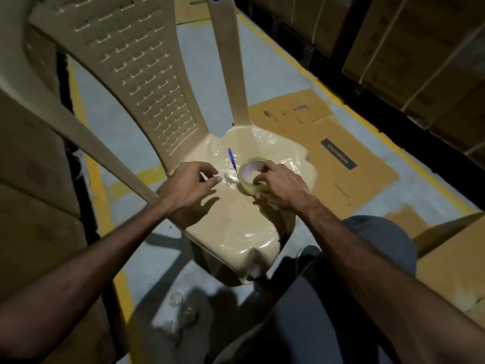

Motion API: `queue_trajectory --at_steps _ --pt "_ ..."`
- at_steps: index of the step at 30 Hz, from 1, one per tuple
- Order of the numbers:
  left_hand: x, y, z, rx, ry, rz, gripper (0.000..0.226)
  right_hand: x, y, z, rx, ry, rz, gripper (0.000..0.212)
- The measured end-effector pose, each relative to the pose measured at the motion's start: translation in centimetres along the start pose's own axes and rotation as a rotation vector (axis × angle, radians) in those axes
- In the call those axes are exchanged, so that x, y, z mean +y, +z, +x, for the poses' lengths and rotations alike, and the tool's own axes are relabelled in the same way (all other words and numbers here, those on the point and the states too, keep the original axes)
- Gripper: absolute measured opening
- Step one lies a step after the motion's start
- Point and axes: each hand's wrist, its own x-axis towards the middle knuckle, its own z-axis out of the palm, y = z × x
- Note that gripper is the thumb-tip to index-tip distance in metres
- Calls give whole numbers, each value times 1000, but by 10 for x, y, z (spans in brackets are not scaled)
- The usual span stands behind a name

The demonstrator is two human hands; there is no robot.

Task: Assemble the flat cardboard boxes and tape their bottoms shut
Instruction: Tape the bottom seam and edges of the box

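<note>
The tape roll point(253, 178) lies flat on the chair seat point(236, 222); the right hand point(282, 186) grips it; the left hand point(190, 185), fingers loosely curled and empty, hovers just left of it.

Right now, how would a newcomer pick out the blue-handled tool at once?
Find the beige plastic chair and look at its glossy seat. Just left of the clear tape roll gripped by the right hand lies the blue-handled tool, pointing toward the backrest. It is the only blue, stick-shaped thing there.
</note>
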Motion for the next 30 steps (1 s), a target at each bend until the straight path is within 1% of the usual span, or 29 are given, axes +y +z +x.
queue_trajectory --at_steps 2,6,8,10,12,15,17,19,20,22,24,26,30 --pt "-1 7 1 -1 -26 -39 16 0 5 2 18 28 -18 42" --pt "4 19 -1 18 -111 -172 9 2 18 2 109 35 19 27" --pt "14 24 -2 37 -158 -254 10 13 22 -3 187 41 180 26" --pt "27 29 -1 44 -169 -328 9 27 22 -14 288 67 381 20" --pt "48 35 1 21 -136 -402 7 43 17 -30 400 118 559 19" --pt "96 49 9 -22 -39 -536 7 66 -3 -63 584 178 762 15" --pt "140 61 16 -79 -14 -697 12 83 -19 -88 691 205 861 9" --pt "189 76 23 -173 -16 -859 20 98 -34 -112 776 240 919 17" --pt "216 84 26 -218 -8 -906 24 108 -40 -125 814 262 943 16" --pt "269 101 28 -302 25 -960 27 126 -50 -153 879 306 936 7" --pt "317 121 25 -371 68 -999 25 148 -54 -184 945 354 914 16" --pt "359 144 19 -437 117 -1035 22 167 -54 -220 995 415 917 19" --pt "422 199 -6 -631 170 -1040 19 205 -38 -294 1061 547 966 12"
